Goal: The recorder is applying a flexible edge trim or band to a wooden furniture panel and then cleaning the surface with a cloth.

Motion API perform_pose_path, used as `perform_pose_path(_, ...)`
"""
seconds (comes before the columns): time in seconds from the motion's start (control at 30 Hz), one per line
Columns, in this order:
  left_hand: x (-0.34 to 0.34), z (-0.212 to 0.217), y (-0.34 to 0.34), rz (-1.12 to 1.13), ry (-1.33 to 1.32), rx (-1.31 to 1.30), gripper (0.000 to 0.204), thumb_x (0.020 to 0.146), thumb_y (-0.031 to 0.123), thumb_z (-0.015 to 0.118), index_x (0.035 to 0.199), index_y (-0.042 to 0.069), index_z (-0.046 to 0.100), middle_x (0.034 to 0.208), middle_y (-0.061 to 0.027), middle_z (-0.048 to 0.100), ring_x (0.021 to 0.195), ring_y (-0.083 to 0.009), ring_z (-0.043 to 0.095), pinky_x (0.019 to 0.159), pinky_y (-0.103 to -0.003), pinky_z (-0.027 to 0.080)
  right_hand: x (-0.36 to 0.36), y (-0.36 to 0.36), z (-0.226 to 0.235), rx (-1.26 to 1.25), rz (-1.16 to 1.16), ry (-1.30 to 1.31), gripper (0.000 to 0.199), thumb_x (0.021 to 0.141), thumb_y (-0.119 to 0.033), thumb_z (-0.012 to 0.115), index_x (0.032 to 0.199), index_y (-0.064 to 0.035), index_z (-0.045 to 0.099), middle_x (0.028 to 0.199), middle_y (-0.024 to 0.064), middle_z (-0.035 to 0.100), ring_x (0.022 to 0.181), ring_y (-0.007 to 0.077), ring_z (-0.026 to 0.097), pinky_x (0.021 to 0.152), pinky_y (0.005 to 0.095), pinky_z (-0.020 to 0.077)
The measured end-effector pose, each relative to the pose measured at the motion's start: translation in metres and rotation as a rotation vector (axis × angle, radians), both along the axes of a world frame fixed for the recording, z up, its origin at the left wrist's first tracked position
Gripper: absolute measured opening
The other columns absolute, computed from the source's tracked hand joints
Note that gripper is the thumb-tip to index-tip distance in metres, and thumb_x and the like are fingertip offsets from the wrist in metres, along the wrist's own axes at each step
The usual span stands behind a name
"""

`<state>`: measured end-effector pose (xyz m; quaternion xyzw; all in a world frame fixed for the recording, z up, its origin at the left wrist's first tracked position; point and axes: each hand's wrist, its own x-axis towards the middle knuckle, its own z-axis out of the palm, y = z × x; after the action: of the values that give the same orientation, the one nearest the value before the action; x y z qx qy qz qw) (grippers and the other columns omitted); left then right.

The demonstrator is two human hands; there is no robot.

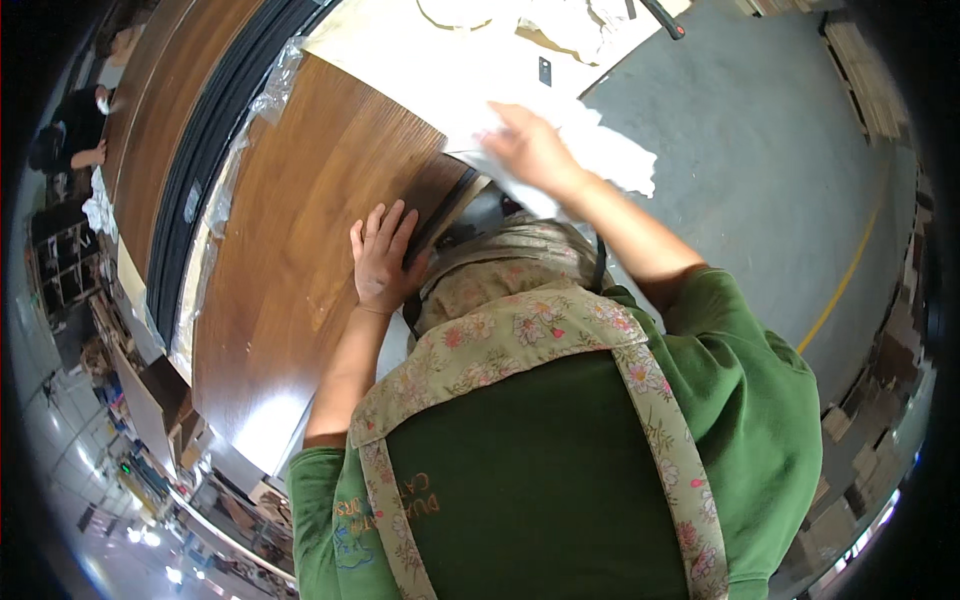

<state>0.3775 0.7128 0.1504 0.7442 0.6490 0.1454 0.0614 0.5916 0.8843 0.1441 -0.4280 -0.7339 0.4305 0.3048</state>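
My left hand lies flat with its fingers apart on a brown wood-grain panel, close to the panel's near edge. To the right, my right hand is closed on a white cloth, which spreads out beneath and beyond it. The fingertips are slightly smeared by motion and partly lost against the white. Under the cloth and past it lies a pale board. A small dark flat piece with a hole rests on this board.
Black strips run along the panel's far left side, with clear plastic film beside them. Another brown panel lies beyond. A person stands at the far left. A dark-handled tool sits at the pale board's corner. Stacked boards stand at right.
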Motion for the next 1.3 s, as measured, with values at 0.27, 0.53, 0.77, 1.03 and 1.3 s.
perform_pose_path(0.27, 0.0, 0.013, -0.006, 0.018, 0.026, -0.057, 0.055, 0.07, 0.024, 0.07, 0.121, 0.015, 0.053, 0.132, -0.006, 0.044, 0.122, -0.0284, 0.038, 0.097, -0.049, 0.029, 0.029, -0.028, -0.002, 0.556, 0.445, -0.265, 0.023, 0.076, -0.013, 0.06, 0.097, -0.0024, 0.062, 0.108, 0.0149, 0.055, 0.099, 0.0306, 0.051, 0.084, 0.0347, 0.0423)
perform_pose_path(0.53, 0.039, -0.002, 0.043, 0.251, -0.196, 0.137, 0.037, 0.069, 0.024, 0.071, 0.103, 0.015, 0.06, 0.107, -0.0073, 0.054, 0.103, -0.0287, 0.048, 0.085, -0.043, 0.037, 0.035, -0.017, 0.016, -0.495, 0.161, -0.092, 0.021, 0.079, -0.022, 0.056, 0.081, -0.0021, 0.061, 0.07, 0.0162, 0.059, 0.07, 0.0294, 0.06, 0.066, 0.0376, 0.0458)
perform_pose_path(0.77, 0.041, 0.01, 0.096, 0.337, -0.413, -0.295, 0.023, 0.067, 0.026, 0.072, 0.071, 0.01, 0.056, 0.074, -0.0063, 0.056, 0.075, -0.0266, 0.057, 0.064, -0.039, 0.045, 0.003, -0.01, 0.004, -0.361, 0.039, -0.441, 0.034, 0.077, -0.035, 0.067, 0.071, -0.0036, 0.055, 0.06, 0.006, 0.055, 0.057, 0.0139, 0.05, 0.057, 0.0291, 0.0437)
perform_pose_path(1.03, 0.043, 0.025, 0.115, 0.342, -0.333, -0.504, 0.023, 0.07, 0.028, 0.069, 0.071, 0.008, 0.059, 0.074, -0.0101, 0.061, 0.073, -0.0289, 0.06, 0.064, -0.038, 0.046, -0.008, -0.01, -0.008, -0.621, -0.007, -0.32, 0.028, 0.074, -0.026, 0.07, 0.067, -0.0017, 0.058, 0.061, 0.0062, 0.057, 0.057, 0.0121, 0.051, 0.054, 0.0286, 0.0437)
perform_pose_path(1.3, 0.053, 0.03, 0.126, 0.341, -0.283, -0.624, 0.02, 0.074, 0.022, 0.064, 0.084, 0.005, 0.063, 0.085, -0.016, 0.064, 0.084, -0.0322, 0.062, 0.072, -0.04, 0.048, -0.027, -0.009, 0.006, -0.832, -0.16, -0.337, 0.019, 0.075, -0.017, 0.069, 0.069, -0.0024, 0.058, 0.065, 0.0041, 0.056, 0.061, 0.0112, 0.048, 0.053, 0.0272, 0.0415)
